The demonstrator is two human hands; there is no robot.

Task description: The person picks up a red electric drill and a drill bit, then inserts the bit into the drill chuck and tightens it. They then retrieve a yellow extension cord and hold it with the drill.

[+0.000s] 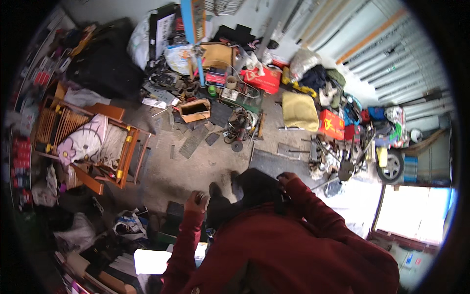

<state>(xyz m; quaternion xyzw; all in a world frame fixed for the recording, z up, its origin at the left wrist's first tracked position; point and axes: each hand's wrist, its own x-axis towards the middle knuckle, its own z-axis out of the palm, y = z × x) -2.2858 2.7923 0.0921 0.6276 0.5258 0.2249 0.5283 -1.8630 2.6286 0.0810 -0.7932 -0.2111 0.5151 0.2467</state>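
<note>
In a dark red sleeve, my left hand (196, 202) is held out over the concrete floor, left of my dark trousers. Its fingers are curled around something small and dark that I cannot make out. My right hand (287, 179) is beside my right thigh, near the dark cloth of the trousers (259, 185). Its fingers are bent closed, with a dark bit at their tips too small to name. A dark shoe (214, 188) shows on the floor just ahead of my left hand.
A wooden armchair (128, 156) with a cushion (84, 141) stands at left. Ahead lie a wooden box (195, 110), an angle grinder-like tool (237, 145) and flat plates. A yellow padded seat (299, 111), red boxes, clutter and a wheel (390, 166) are at right.
</note>
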